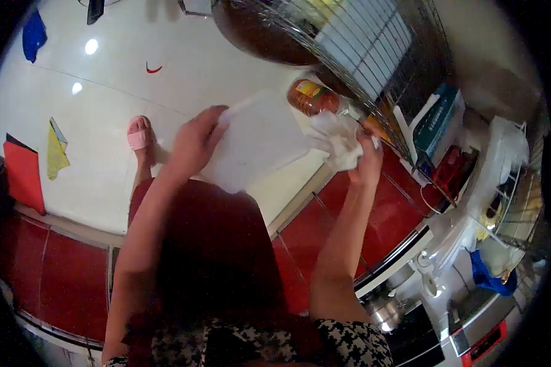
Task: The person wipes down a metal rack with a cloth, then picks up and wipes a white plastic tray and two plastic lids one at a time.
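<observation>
My left hand (199, 140) grips the left edge of a flat, whitish, translucent rectangular piece (257, 140), which is held out over the floor. Crumpled white tissue or cloth (343, 139) is bunched in my right hand (367, 159), its folds close to the right edge of the flat piece. Whether the two touch is hard to tell. Just beyond the crumpled material lies a reddish-brown bottle (312, 96) with a yellow label.
A wire rack (373, 55) stands at upper right, with a green box (438, 125) beside it. A brown rounded vessel (257, 33) is at the top. Red tiles (379, 214) and a cluttered counter lie right. A pink slipper (139, 136) is on the pale floor (98, 122).
</observation>
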`<state>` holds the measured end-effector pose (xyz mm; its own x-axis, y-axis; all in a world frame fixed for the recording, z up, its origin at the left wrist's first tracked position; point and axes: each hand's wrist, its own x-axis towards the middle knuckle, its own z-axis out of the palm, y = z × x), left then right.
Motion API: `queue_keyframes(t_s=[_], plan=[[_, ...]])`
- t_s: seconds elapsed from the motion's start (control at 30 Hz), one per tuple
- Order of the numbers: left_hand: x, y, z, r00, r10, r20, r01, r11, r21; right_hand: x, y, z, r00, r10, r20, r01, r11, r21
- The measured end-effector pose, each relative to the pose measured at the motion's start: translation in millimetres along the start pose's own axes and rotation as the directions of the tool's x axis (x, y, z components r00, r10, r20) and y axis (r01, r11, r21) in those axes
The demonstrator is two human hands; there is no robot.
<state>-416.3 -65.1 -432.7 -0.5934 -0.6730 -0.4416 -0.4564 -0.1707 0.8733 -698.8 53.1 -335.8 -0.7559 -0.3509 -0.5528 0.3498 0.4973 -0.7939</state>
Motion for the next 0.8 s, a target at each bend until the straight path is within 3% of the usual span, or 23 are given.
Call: queue_keyframes(t_s=[0.03, 0.07, 0.13, 0.27, 0.37, 0.43, 0.47, 0.6, 0.67, 0.73, 0.8], plan=[[6.1, 12.1, -1.1, 0.986, 0.153, -0.064, -0.150, 0.987, 0.059, 9.3, 8.1, -6.6, 0.998, 0.038, 0.043, -0.040, 0.998, 0.039], [11.0, 23.4, -4.6, 0.985, 0.161, -0.054, -0.157, 0.985, 0.077, 14.9, 11.9, -5.3, 0.998, 0.040, 0.038, -0.042, 0.997, 0.061], [25.0, 43.9, -9.8, 0.987, 0.153, 0.043, -0.158, 0.949, 0.272, 30.6, 16.5, 3.4, 0.992, 0.124, -0.017, -0.112, 0.942, 0.315], [46.6, 62.9, -7.5, 0.995, 0.048, 0.084, -0.086, 0.843, 0.532, 66.8, 41.8, -11.4, 0.970, 0.236, 0.051, -0.226, 0.811, 0.540], [65.1, 75.1, -5.0, 0.981, 0.137, 0.136, -0.191, 0.772, 0.606, 67.6, 29.4, 14.6, 0.974, 0.170, 0.151, -0.227, 0.761, 0.607], [74.4, 89.6, 3.7, 0.959, 0.207, 0.192, -0.282, 0.710, 0.645, 73.5, 31.5, 17.0, 0.983, 0.142, 0.115, -0.182, 0.695, 0.696], [77.2, 96.5, 5.4, 0.950, 0.232, 0.208, -0.312, 0.697, 0.645, 77.0, 32.9, 18.9, 0.991, 0.075, 0.115, -0.133, 0.728, 0.672], [81.1, 110.6, 8.9, 0.940, 0.195, 0.279, -0.340, 0.580, 0.740, 89.5, 44.4, 19.4, 0.968, 0.047, 0.245, -0.213, 0.666, 0.715], [81.6, 102.3, 10.8, 0.939, 0.245, 0.241, -0.341, 0.582, 0.738, 90.3, 44.3, 16.8, 0.996, 0.026, 0.091, -0.074, 0.811, 0.580], [84.6, 96.3, 16.2, 0.931, 0.297, 0.213, -0.354, 0.584, 0.731, 97.5, 45.1, 16.2, 0.996, 0.046, 0.082, -0.084, 0.823, 0.562], [88.0, 105.9, 17.1, 0.971, 0.161, 0.180, -0.241, 0.601, 0.762, 93.7, 41.4, 18.4, 0.995, 0.068, 0.073, -0.097, 0.832, 0.546]])
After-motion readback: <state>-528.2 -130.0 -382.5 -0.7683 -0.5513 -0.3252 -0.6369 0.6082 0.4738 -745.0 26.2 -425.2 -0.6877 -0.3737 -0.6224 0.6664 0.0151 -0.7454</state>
